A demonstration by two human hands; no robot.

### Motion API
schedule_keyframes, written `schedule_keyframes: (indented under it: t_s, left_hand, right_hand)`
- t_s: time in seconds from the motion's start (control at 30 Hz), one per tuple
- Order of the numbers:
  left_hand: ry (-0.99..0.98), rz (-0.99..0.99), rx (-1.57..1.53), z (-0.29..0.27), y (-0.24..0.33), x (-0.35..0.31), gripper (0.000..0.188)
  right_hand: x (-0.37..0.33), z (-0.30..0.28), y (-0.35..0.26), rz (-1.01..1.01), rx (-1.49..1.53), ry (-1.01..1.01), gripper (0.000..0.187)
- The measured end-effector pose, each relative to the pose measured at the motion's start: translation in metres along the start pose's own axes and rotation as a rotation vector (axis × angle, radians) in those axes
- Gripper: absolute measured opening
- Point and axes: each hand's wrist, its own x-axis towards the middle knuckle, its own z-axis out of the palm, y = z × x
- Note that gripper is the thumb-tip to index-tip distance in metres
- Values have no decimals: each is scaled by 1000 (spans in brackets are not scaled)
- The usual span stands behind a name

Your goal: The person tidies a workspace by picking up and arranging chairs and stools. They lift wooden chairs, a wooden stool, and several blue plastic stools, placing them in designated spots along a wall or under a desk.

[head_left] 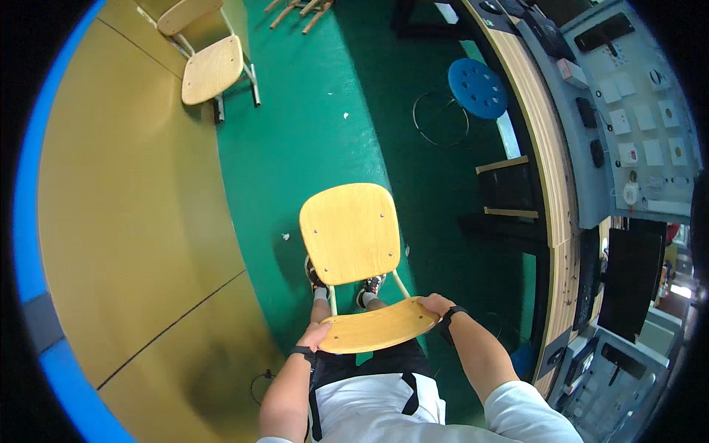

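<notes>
A chair with a pale wooden seat (351, 234) stands right in front of my legs, its curved backrest (378, 328) nearest to my body. My left hand (316, 336) is closed around the left end of the backrest. At the other end my right hand (437, 305) grips the wood in the same way. Light-coloured metal tubes join seat and backrest, and several screw heads show on the seat. My shoes (373, 284) are partly hidden beneath the seat.
A second wooden chair (213, 70) stands by the yellowish wall panel (133, 184) at the far left. On the right runs a long workbench (548, 148) with electronic gear. A round blue stool (478, 88) is beside it. Wooden legs (299, 11) show at the top edge.
</notes>
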Motion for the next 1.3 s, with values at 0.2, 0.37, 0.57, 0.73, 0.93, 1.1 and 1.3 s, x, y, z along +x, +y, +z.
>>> schedule_keyframes:
  t_s: [0.2,0.37,0.57,0.73,0.93,1.1,1.3]
  left_hand:
    - [64,23,-54,1,8,-11,46]
    - [214,109,1,-17,-6,-20,44]
    - [251,189,6,-95,76,-54,39]
    - [434,264,174,-172,102,-56,37]
    - [574,383,324,-247,127,-42,38]
    - [691,456,375,-317,146,-72,32]
    - [799,596,330,-340,162,-91,27]
  right_hand:
    - [30,7,23,-338,-338,176,61]
    - [-4,20,-5,-310,-284,208,67]
    - [-3,62,-35,-263,-151,144,74]
    - [-18,125,-89,-251,-175,7,73]
    - [-5,204,-131,-306,-134,-62,67]
    - [-97,286,-240,23,414,-683,60]
    - [-76,319,-259,-39,288,-891,57]
